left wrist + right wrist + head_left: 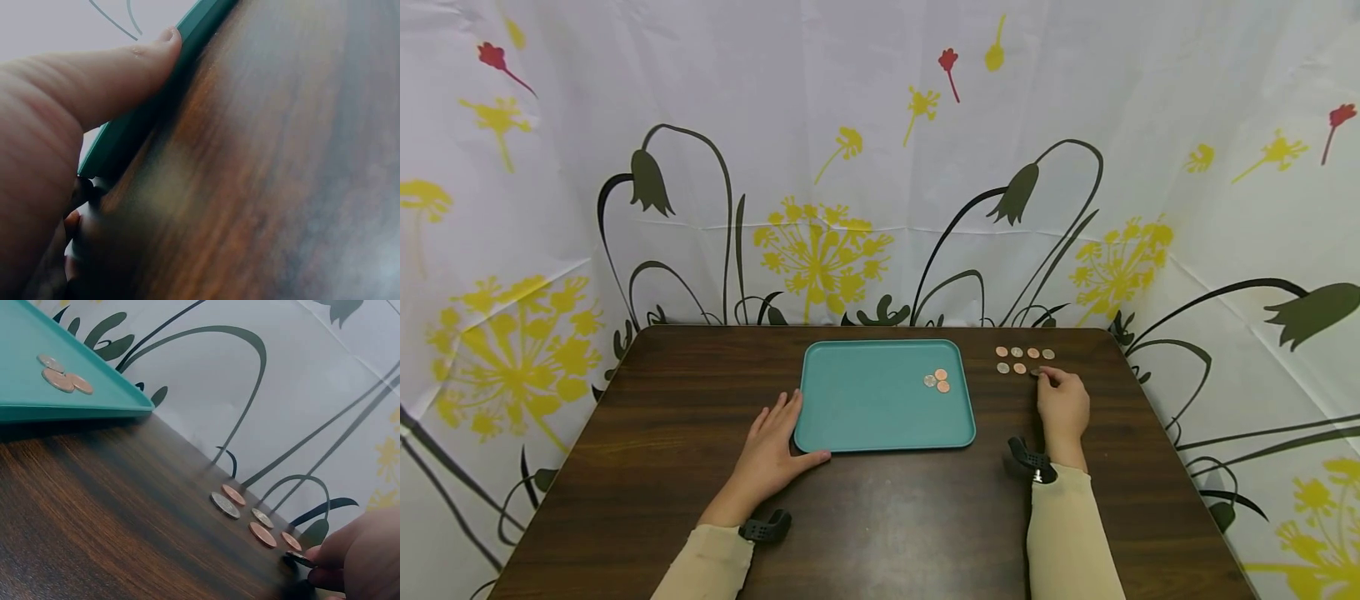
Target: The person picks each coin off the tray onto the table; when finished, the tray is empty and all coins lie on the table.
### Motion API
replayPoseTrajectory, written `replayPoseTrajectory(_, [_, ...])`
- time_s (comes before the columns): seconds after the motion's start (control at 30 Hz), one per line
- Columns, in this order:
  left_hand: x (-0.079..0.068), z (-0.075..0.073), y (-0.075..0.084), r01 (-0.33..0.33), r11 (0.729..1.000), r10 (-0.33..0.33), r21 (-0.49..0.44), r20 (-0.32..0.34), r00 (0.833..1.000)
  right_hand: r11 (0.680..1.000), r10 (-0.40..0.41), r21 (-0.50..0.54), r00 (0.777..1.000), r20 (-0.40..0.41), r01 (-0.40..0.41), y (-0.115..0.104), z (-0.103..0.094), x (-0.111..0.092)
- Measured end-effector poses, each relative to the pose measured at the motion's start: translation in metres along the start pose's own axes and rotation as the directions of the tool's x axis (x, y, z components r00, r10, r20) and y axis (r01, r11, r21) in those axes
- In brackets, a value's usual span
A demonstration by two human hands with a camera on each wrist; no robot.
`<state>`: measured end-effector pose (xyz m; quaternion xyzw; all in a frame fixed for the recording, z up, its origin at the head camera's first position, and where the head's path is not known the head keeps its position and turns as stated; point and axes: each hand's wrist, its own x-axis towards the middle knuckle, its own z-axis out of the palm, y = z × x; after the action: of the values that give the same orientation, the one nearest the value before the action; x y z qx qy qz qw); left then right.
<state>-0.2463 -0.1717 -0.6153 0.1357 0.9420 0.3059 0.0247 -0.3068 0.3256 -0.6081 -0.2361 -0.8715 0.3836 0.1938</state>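
A teal tray [880, 400] lies on the table with two copper coins [942, 375] and a silver coin [930, 381] near its right side. My left hand [767, 462] rests at the tray's front left corner, fingers extended along the left side and thumb touching the front rim [134, 122]. To the right of the tray, my right hand [1063, 408] pinches a silver coin [300, 559] between thumb and fingertips, one edge tipped up. Beside it, several copper and silver coins lie in two rows, among them a copper coin [262, 534] and a silver coin [225, 504].
The dark wood table [895, 525] runs back to a white curtain [865, 150] printed with flowers. Each wrist carries a black strap device, such as the left strap [766, 527]. Bare wood separates the tray from the rows of coins.
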Motion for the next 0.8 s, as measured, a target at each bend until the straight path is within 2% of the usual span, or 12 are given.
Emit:
replayPoseTrajectory(0.47, [0.0006, 0.0003, -0.0001, -0.004, 1.0, 0.004, 0.003, -0.002, 1.0, 0.999, 0.023, -0.039, 0.999, 0.039, -0.021, -0.0025, 0.0029, -0.0003])
replayPoseTrajectory(0.8, [0.0004, 0.001, 0.0005, 0.004, 1.0, -0.004, -0.001, 0.002, 1.0, 0.996, -0.006, -0.088, 0.996, 0.092, 0.014, -0.0037, 0.0031, -0.0004])
